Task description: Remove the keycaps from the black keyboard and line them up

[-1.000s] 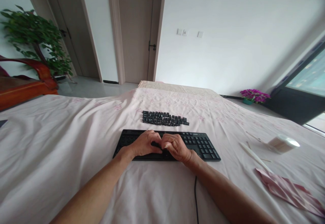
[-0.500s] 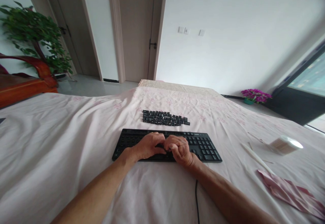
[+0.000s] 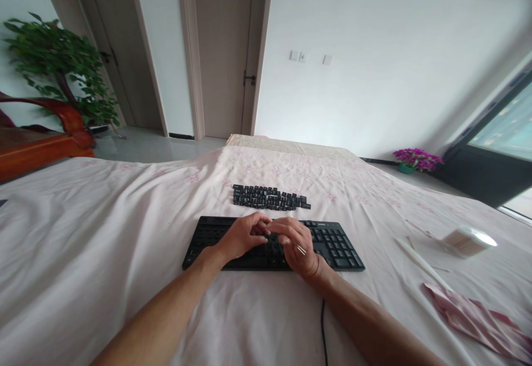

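A black keyboard [image 3: 332,241] lies on a pale pink sheet [image 3: 103,233], its cable running toward me. Both my hands rest over its middle, fingertips meeting. My left hand [image 3: 239,238] is curled with its fingers pinched at the keys. My right hand [image 3: 297,244] is also curled, and a thin pale stick [image 3: 301,249] pokes out between its fingers. What the fingertips grip is hidden. A neat block of loose black keycaps [image 3: 270,197] lies just beyond the keyboard.
To the right lie a clear tub of cotton swabs [image 3: 467,241], a long white stick [image 3: 419,263], and a pink folded cloth [image 3: 477,316]. A red wooden chair [image 3: 41,139], a green plant [image 3: 62,67], doors and purple flowers [image 3: 417,158] stand behind.
Both hands lifted slightly off the keys and drew their fingertips together; the thin stick in my right hand now shows. The view shifted a little.
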